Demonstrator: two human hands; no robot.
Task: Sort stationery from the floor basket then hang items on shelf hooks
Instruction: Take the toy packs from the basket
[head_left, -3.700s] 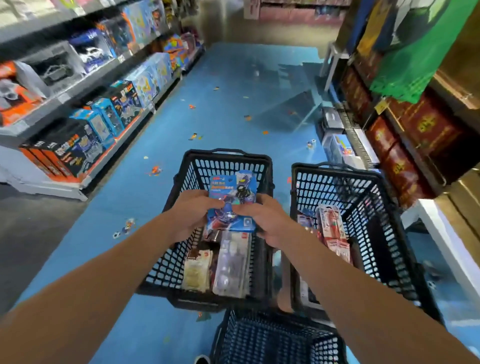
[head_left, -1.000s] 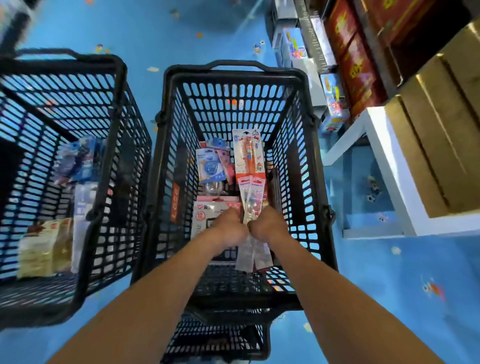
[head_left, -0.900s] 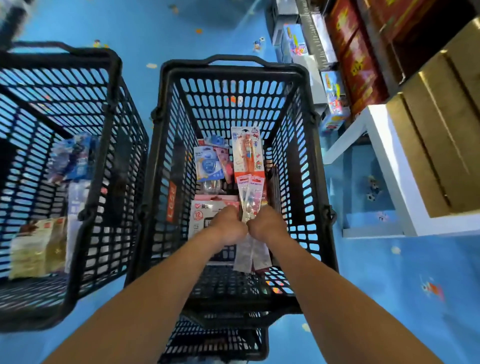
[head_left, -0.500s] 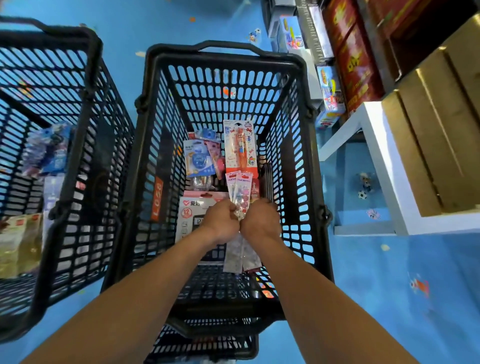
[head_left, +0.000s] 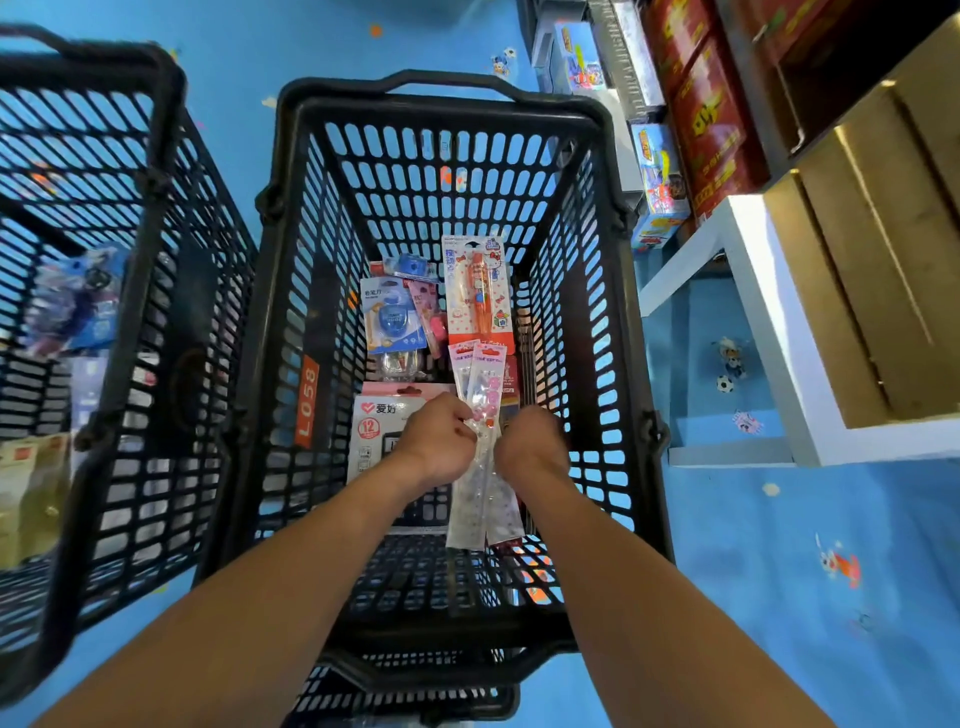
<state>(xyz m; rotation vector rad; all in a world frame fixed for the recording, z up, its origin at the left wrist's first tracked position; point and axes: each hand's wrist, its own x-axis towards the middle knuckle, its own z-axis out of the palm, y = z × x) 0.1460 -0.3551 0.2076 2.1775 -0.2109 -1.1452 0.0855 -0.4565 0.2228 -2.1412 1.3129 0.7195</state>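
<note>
Sorting stage, hanging not started by my guess, no hooks in shot. Left hand (head_left: 439, 441) and right hand (head_left: 532, 441) both clamped on two slim clear pen packets with pink headers (head_left: 480, 483), held inside black plastic mesh floor basket (head_left: 441, 101). Unsorted in there: orange pen blister card (head_left: 478, 291) at 12 o'clock, blue sharpener blister card (head_left: 392, 317) at 11, pink-white calculator pack (head_left: 376, 415) at 9.

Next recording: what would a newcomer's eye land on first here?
At centre, the left hand and right hand grip slim pink-topped packets over the black mesh basket. Beyond them in that basket lies a bright orange pen card. A second black basket stands at left.
</note>
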